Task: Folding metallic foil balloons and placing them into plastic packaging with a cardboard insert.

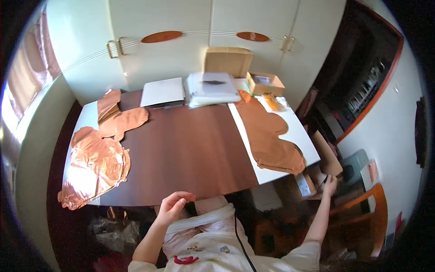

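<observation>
My left hand point(176, 206) hovers at the table's near edge, its fingers loosely bent and apart from the thumb, with nothing in it. Past the right end of the table, my right hand point(331, 185) reaches down at an open cardboard box point(327, 156). Its fingers are closed by a small dark thing that I cannot make out. A flat copper-coloured foil balloon point(272, 138) lies on the table's white right side. On the left lie a shiny, crumpled copper foil balloon point(97, 163) and a smaller folded copper one point(124, 121).
Along the back of the brown table point(190, 154) stand a white stack of sheets point(163, 92), a pile of clear plastic sleeves point(213, 90) and a small open carton point(265, 85). An orange packet point(273, 103) lies nearby. A wooden chair point(378, 204) stands at the right.
</observation>
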### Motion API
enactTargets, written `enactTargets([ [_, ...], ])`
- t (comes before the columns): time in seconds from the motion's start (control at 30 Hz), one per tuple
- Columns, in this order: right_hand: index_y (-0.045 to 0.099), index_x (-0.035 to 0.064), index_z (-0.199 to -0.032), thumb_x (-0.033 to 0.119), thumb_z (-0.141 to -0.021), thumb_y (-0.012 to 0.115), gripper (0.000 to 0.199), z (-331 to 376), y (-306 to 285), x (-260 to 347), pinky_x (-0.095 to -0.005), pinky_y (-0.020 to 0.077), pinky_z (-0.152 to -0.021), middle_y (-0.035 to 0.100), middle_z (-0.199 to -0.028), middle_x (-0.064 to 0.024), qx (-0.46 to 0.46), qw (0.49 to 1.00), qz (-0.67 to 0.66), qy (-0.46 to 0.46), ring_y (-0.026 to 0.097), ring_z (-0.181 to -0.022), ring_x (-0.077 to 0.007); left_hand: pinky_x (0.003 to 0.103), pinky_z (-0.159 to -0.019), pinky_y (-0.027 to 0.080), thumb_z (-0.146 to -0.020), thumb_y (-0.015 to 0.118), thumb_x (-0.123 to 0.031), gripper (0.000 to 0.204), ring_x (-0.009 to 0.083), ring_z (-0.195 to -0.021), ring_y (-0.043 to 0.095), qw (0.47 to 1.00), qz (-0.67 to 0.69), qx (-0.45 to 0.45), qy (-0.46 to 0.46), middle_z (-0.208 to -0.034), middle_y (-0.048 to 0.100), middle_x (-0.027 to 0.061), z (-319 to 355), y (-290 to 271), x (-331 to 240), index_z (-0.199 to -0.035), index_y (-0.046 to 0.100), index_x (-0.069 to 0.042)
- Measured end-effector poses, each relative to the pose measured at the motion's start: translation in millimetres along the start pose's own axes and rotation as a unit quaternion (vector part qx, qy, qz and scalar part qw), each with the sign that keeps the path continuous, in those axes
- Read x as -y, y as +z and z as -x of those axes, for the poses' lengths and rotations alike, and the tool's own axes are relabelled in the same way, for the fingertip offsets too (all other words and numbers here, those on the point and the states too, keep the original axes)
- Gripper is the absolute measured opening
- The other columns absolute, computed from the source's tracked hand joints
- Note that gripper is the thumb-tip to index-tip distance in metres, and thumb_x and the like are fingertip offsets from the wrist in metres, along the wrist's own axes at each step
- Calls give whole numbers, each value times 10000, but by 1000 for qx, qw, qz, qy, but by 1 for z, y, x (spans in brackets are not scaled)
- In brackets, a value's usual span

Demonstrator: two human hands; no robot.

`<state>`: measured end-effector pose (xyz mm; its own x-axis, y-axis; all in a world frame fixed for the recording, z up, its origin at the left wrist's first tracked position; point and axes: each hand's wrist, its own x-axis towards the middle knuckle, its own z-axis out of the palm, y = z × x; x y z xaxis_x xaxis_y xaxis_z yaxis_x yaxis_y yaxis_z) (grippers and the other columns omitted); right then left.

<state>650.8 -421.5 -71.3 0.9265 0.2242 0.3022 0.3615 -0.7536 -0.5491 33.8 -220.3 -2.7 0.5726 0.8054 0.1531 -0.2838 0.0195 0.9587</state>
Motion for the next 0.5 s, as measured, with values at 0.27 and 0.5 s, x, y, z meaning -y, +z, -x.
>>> enactTargets([
  [0.27,352,133,-603,334,-927,408,385,227,-43,230,-263,239,-393,323,-529,17,358,677,-634,-104,283,-443,-100,263,-624,484,-843,617,-109,499,84,-662,525,967,-216,109,-80,-788,597,40,3,47,-11,-1310,443,-112],
  [0.5,453,56,-670,385,-947,408,432,370,-25,347,-314,336,-464,444,-610,-75,592,367,-691,-193,395,-528,-174,251,-539,472,-833,651,-200,206,76,-584,548,975,-187,-50,-109,-698,636,49,33,27,2,-911,660,-10],
])
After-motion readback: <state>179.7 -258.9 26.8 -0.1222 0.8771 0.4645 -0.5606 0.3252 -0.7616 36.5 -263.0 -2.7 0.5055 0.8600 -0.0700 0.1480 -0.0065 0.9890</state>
